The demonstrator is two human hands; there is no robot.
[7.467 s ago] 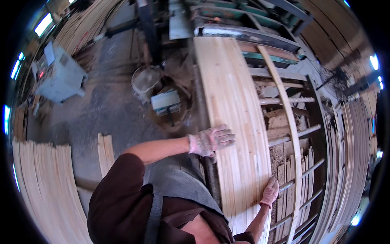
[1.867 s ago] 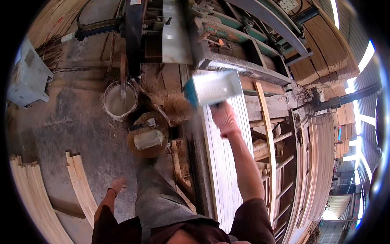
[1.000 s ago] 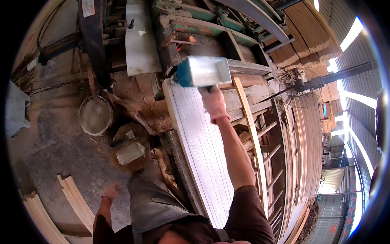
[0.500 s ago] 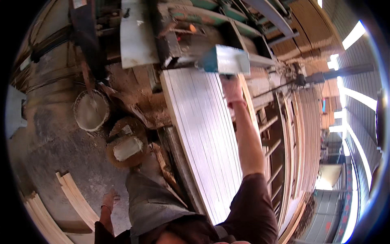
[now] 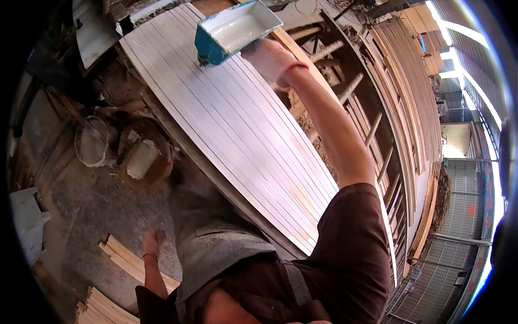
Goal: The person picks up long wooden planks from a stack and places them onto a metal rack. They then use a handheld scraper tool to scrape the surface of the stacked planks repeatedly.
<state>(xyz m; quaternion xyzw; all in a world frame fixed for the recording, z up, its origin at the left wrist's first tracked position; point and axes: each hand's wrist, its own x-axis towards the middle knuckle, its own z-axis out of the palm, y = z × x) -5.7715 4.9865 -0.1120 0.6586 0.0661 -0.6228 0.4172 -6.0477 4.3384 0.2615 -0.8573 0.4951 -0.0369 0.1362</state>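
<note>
My right hand (image 5: 272,58), in a pinkish work glove, grips a blue box-shaped glue applicator (image 5: 237,29) with white liquid inside its open tray. The applicator rests on the far part of a long panel of wooden strips (image 5: 226,129) laid side by side. White wet-looking coating covers most of the panel, with bare wood showing in patches near its close end. My left hand (image 5: 155,241), also gloved, hangs low at my left side, fingers loosely extended and slightly blurred. It holds nothing.
Left of the panel stand a bucket (image 5: 93,143) with a stick in it and a round container (image 5: 141,162) with whitish contents. Wooden strips (image 5: 127,256) lie on the floor at lower left. A slatted rack (image 5: 372,129) and stacked boards (image 5: 402,92) line the right side.
My right hand has drawn the applicator closer and leftward over the panel. The view has turned, and the tray's white contents now show. My left hand still hangs at my side.
</note>
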